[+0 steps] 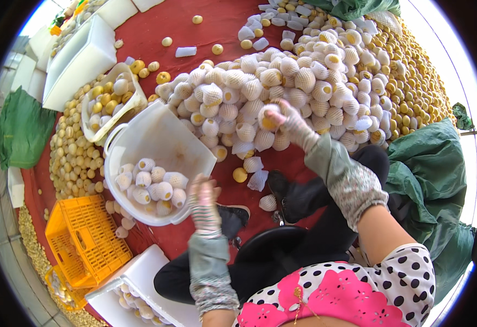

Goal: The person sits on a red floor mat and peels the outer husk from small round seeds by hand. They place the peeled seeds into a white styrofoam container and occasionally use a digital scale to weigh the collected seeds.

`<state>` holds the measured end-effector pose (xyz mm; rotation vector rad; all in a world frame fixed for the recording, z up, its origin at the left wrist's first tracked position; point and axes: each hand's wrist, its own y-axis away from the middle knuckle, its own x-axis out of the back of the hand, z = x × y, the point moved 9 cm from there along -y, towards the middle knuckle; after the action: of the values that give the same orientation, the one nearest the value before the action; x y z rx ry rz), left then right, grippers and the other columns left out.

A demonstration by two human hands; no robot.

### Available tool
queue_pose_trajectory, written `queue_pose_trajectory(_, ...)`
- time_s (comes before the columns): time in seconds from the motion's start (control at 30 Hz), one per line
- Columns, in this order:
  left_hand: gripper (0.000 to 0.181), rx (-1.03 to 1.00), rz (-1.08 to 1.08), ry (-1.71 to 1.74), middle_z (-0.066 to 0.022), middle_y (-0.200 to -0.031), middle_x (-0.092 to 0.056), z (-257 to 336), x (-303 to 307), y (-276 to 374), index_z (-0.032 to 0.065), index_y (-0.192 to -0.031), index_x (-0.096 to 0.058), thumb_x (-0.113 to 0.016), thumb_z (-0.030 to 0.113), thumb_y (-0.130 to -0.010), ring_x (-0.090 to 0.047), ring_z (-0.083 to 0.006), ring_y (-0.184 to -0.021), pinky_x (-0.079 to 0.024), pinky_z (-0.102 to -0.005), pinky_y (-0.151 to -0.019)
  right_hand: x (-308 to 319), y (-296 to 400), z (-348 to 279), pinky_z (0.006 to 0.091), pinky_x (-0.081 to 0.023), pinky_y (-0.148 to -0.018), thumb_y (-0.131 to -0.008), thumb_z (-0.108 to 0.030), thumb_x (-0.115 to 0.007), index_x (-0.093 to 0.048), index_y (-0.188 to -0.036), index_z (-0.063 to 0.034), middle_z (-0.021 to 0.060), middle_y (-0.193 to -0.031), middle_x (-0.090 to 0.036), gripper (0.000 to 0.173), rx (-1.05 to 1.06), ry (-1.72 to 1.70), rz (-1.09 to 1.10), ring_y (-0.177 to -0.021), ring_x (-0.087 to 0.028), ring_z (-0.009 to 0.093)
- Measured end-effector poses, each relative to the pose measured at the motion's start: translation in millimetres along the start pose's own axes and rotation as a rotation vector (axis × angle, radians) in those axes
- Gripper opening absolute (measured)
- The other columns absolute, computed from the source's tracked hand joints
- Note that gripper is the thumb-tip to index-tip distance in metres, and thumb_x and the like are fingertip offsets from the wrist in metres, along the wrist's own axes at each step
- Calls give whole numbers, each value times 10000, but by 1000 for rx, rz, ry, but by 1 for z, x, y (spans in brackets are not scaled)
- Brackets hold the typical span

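Observation:
My right hand [289, 120], in a striped fingerless glove, holds a yellow round fruit in a white foam net [269, 117] over a large heap of net-wrapped fruit [234, 88]. Beside the right rim of a white plastic tub [161, 126] is my left hand [204, 194], its fingers apart and somewhat blurred; no fruit shows in it. Several wrapped fruits [143, 179] lie in the tub. A bare yellow fruit [239, 175] and an empty-looking foam net [257, 180] rest on the red ground sheet near my feet.
A second white container [134, 102] holds mixed fruit. Orange crates [87, 241] and a white foam box [140, 265] stand at lower left, another foam box [81, 61] at upper left. Unwrapped fruit [414, 77] is piled at right, near green sheeting [430, 171].

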<state>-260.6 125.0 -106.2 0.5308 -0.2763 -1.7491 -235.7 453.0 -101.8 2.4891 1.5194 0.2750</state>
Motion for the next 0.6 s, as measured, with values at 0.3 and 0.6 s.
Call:
queue_pose_trajectory(0.3, 509, -44, -165, 545, -82, -1139, -530, -9, -67, 99, 108, -1330, -359, -583, 219, -886, -555, -200, -1000, -481, -359, -861, -121, 166, -37, 182, -452, -533, -933, -252, -522, -551, -1155, -60, -24, -707, -562, 294, 400, 352, -228, -610, -548, 45)
queue_pose_trajectory(0.6, 547, 169, -370, 894, -97, -1188, -544, -19, -52, 152, 96, -1282, -449, -539, 432, -860, -556, -230, -1012, -480, -294, -780, -132, 216, -34, 264, -456, -505, -934, -233, -523, -549, -924, -30, 3, -731, -570, 205, 225, -126, -346, -550, -547, 129)
